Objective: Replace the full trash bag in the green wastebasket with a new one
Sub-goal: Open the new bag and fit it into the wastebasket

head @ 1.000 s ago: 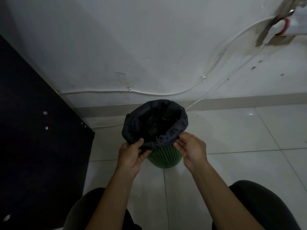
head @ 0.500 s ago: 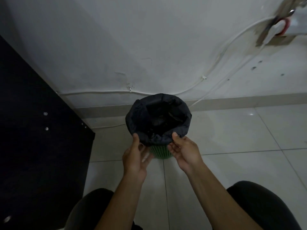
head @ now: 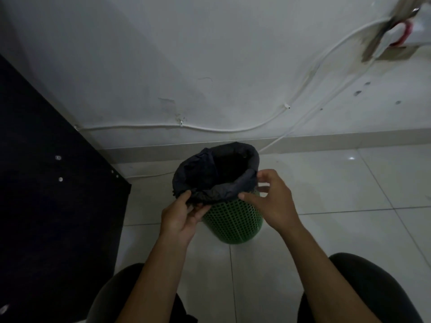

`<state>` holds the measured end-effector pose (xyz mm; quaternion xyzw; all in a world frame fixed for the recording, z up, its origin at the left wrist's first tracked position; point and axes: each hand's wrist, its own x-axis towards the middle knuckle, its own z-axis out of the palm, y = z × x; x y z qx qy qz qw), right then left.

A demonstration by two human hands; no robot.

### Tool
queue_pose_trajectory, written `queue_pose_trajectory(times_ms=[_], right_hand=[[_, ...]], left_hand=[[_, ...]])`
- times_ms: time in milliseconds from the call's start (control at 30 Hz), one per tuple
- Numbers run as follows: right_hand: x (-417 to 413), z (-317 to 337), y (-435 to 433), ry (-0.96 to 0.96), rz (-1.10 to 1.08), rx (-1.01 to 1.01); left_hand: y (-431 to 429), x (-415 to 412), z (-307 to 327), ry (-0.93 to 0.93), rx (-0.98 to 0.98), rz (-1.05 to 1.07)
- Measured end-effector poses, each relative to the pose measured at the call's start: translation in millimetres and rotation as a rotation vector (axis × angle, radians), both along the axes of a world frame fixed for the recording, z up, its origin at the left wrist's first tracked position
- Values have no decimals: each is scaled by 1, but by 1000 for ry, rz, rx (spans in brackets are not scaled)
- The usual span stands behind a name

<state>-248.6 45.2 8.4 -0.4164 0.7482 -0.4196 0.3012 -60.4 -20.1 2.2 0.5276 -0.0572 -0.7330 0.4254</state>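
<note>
A green mesh wastebasket [head: 234, 221] stands on the tiled floor near the wall. A black trash bag [head: 198, 173] lines it, its top folded over the rim, and the dark inside hides the contents. My left hand [head: 180, 216] pinches the bag's folded edge at the near left of the rim. My right hand [head: 270, 197] is at the near right of the rim, thumb and fingers closed on the bag's edge there.
A tall black cabinet panel [head: 46, 194] stands close on the left. White cables [head: 210, 129] run along the wall above the skirting behind the basket. My knees [head: 368, 283] frame the bottom. Tiled floor [head: 349, 194] stretches to the right.
The bag's edge has been pulled further down over the rim. My right hand moved to the right side of the rim; my left hand took hold of the near left edge.
</note>
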Motion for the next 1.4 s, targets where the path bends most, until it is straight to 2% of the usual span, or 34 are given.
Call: queue_pose_trajectory(times_ms=[233,267,367,400,533,633,700,800,867,933,1100,1233,1400], right_hand=[[3,-15,-5,38,-33,-181],[1,-15,-5,-39,-67,-173],[2,-6,-7,-558,-193,-162],[3,-4,-8,-664,-222,-171],[8,-8,-7,-537,-288,-126],[10,-6,-6,-645,-282,-136],[9,-4,-5,-777,-367,-161],[9,-2,-4,-1087,-498,-170],[7,-1,-4,-1196,-529,-143],[4,4,-3,-1216,-515,-94],[-8,9,0,-1037,-380,64],[-8,4,1,-1189,-388,108],[-6,1,1,-1225,-413,128]], left_hand=[[-3,9,-3,-13,25,-40],[-3,10,-4,-20,25,-40],[-2,8,-4,-29,21,-24],[-2,7,-4,-32,17,-19],[0,3,-3,-69,-4,-23],[0,4,-3,-77,-9,-16],[2,2,-1,-83,-27,-37],[7,-3,2,-93,-53,-65],[9,-5,2,-103,-70,-68],[11,-4,1,-124,-98,-74],[13,-5,5,-206,-211,-100],[7,-3,4,-247,-255,-95],[2,2,-2,-241,-229,-121]])
